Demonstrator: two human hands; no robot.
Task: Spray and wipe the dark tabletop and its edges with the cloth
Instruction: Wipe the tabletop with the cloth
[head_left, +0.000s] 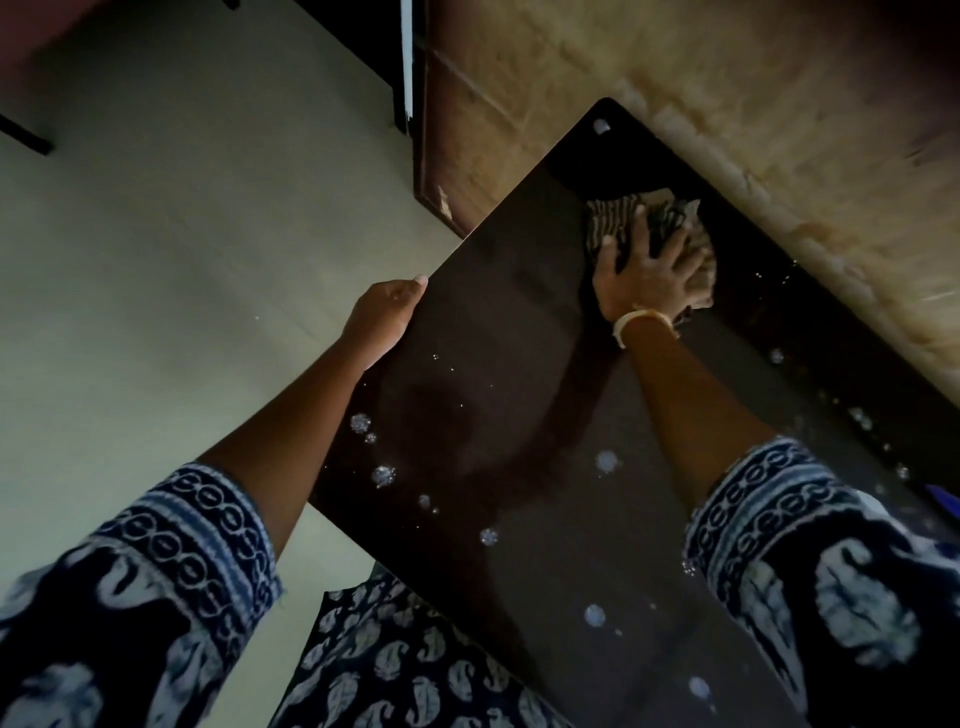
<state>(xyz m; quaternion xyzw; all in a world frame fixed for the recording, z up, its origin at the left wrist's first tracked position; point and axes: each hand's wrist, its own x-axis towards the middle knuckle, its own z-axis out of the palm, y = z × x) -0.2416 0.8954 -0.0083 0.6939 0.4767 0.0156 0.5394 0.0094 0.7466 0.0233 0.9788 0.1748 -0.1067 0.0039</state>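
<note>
The right hand (647, 270) presses flat, fingers spread, on a crumpled striped beige-and-dark cloth (623, 218) near the far end of the dark glossy bench (509, 364). The left hand (387, 314) grips the bench's left edge. White foam spots (383, 475) dot the near surface.

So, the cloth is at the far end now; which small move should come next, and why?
Probably draw the right hand and cloth back toward the body: foam spots sit unwiped on the near tabletop, while the left hand holds its edge.
</note>
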